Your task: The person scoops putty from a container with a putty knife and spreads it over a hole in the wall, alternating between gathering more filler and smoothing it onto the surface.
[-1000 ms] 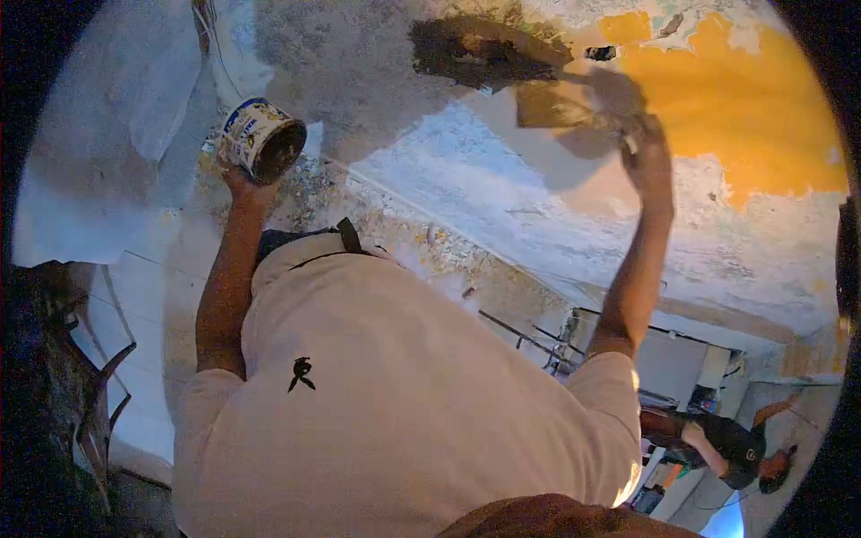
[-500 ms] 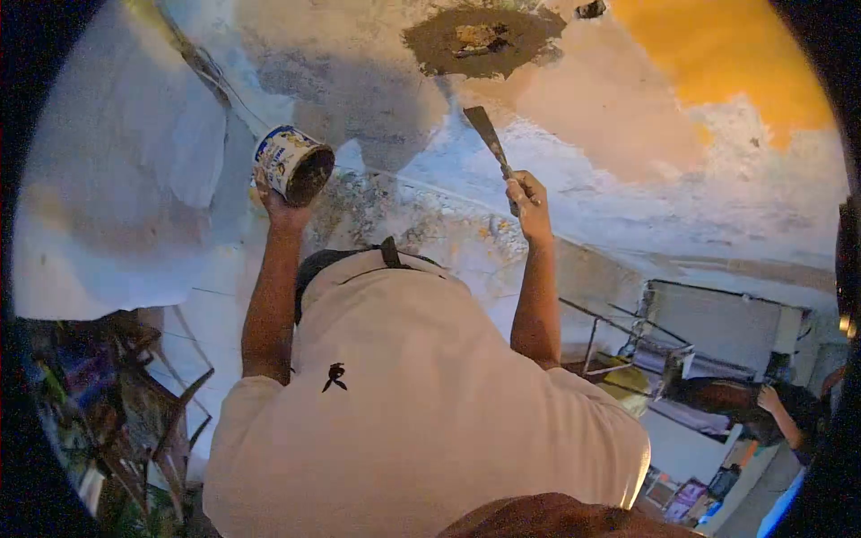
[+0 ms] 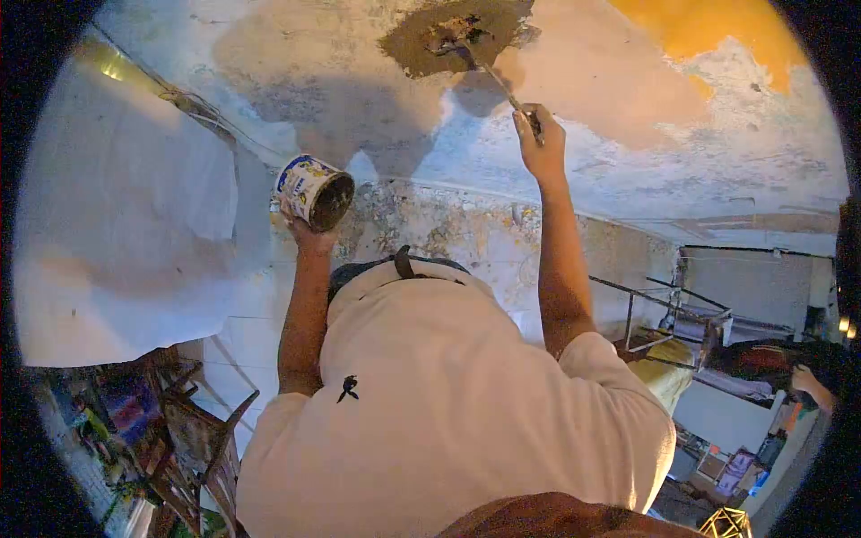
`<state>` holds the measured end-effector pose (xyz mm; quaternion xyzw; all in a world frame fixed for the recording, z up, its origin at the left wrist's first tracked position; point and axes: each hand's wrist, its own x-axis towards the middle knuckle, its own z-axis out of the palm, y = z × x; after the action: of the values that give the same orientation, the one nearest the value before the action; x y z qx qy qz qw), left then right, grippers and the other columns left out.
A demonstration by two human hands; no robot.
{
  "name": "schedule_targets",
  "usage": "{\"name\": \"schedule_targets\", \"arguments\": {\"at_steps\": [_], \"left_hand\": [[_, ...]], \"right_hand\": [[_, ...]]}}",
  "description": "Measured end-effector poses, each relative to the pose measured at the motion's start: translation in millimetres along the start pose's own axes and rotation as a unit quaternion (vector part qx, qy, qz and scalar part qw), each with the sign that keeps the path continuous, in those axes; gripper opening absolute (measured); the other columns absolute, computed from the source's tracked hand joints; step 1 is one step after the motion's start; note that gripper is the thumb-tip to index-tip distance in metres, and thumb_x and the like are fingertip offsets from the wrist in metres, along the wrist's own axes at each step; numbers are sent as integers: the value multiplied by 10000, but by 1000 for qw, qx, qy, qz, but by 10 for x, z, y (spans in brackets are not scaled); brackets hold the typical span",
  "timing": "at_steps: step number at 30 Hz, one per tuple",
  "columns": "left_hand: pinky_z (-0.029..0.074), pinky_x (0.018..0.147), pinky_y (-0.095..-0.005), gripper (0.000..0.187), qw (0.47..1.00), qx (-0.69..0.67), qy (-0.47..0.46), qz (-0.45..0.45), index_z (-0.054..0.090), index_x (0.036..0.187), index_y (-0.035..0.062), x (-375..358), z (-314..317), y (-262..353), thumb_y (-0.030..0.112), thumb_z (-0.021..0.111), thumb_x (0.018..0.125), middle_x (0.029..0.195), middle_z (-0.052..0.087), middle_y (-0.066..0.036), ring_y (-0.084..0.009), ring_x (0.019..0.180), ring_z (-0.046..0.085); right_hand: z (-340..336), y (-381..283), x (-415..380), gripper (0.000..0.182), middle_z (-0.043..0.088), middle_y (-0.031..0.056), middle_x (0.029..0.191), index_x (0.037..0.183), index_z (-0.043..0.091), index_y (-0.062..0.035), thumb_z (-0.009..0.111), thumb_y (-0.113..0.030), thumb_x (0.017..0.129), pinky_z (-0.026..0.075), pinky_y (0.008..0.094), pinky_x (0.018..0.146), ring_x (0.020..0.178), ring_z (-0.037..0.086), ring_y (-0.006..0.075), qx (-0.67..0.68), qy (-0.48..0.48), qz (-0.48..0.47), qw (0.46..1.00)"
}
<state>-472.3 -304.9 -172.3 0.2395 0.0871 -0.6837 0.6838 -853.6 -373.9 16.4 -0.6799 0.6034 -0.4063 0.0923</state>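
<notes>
My left hand (image 3: 309, 235) is wrapped round a small white-and-blue printed tub (image 3: 300, 186). The tub is tilted, its open mouth facing me, and its inside is smeared with dark grey-brown paste. My right hand (image 3: 544, 151) grips a putty knife (image 3: 499, 82) by its handle, arm stretched toward the wall. The knife's blade meets the rough, hollow middle of a dark grey-brown filler patch (image 3: 408, 47) on the wall; whether it presses in cannot be made out.
Peeling paint in orange, peach and white covers the wall (image 3: 610, 90). Crumbled debris (image 3: 404, 211) lies along its base. Wooden chairs (image 3: 193, 430) stand at the lower left, below a large pale panel (image 3: 134, 224). A metal frame (image 3: 664, 309) and another person's arm (image 3: 810, 387) are at the right.
My right hand has moved up, taking the putty knife from below the patch onto it. The tub in my left hand sits slightly lower and further right in view. The view has shifted.
</notes>
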Motion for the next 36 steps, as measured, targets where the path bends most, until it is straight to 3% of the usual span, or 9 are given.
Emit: {"name": "schedule_targets", "arguments": {"at_steps": [5,7,11,13,23,25,26,28,36], "left_hand": [[341,1074,-634,760,979,-130,-143,-66,449,1429,201,112,-221,-8,717,370,878,1453,470,-104,-386,1322,435],[401,1056,-566,737,992,-58,-113,1,480,1384,115,27,-100,-57,591,592,833,1355,544,-151,-372,1230,522],[400,1059,-554,731,993,-64,-95,10,499,1372,124,84,-115,-49,608,588,831,1358,545,-138,-360,1238,517],[337,1075,-635,732,998,-62,-13,3,480,1406,187,83,-101,-44,690,373,885,1442,481,-116,-395,1311,445],[371,1060,-615,676,997,-81,-18,6,495,1392,217,93,-148,-22,650,454,875,1412,511,-117,-383,1293,466],[394,1047,-604,641,786,-532,-163,-269,508,1379,205,79,-304,24,611,491,883,1398,527,-102,-366,1269,493],[394,1047,-604,641,785,-534,-164,-268,508,1379,205,84,-281,3,611,491,883,1398,527,-102,-366,1269,493],[407,1045,-587,634,979,-72,-188,-23,514,1372,191,109,-221,-43,601,496,889,1384,542,-90,-356,1254,509],[400,1051,-591,663,991,-106,-81,-31,521,1364,181,20,-23,-37,632,477,880,1375,549,-100,-370,1251,514]], "right_hand": [[-42,125,298,186,616,120,647,950,650,-23,657,-203,905,445,330,533,555,571,181,-22,-17,10,1000],[-80,217,391,196,631,120,671,944,667,-17,672,-207,899,454,321,553,573,576,181,17,15,-68,997],[-392,239,513,216,619,87,654,896,688,-16,683,-232,892,442,304,550,568,529,140,-19,-3,-47,999],[-526,399,572,215,585,59,620,880,696,-24,682,-239,891,431,300,542,564,509,123,-5,-22,-8,1000],[-1195,569,854,213,562,-38,665,911,729,-15,683,-223,905,377,239,552,617,476,60,76,-90,10,993],[-1291,698,895,201,548,-47,641,907,735,-26,694,-223,896,349,226,522,578,441,40,84,-95,49,991],[-1316,678,895,194,542,-51,631,903,739,-31,698,-220,892,336,222,508,561,429,34,114,-99,67,986],[-1305,635,904,187,535,-55,620,899,742,-36,702,-218,888,323,219,494,544,417,28,143,-104,84,981],[-982,448,1127,189,631,-7,713,951,743,-21,719,-188,867,413,244,601,654,529,83,63,-119,-64,989]]}}
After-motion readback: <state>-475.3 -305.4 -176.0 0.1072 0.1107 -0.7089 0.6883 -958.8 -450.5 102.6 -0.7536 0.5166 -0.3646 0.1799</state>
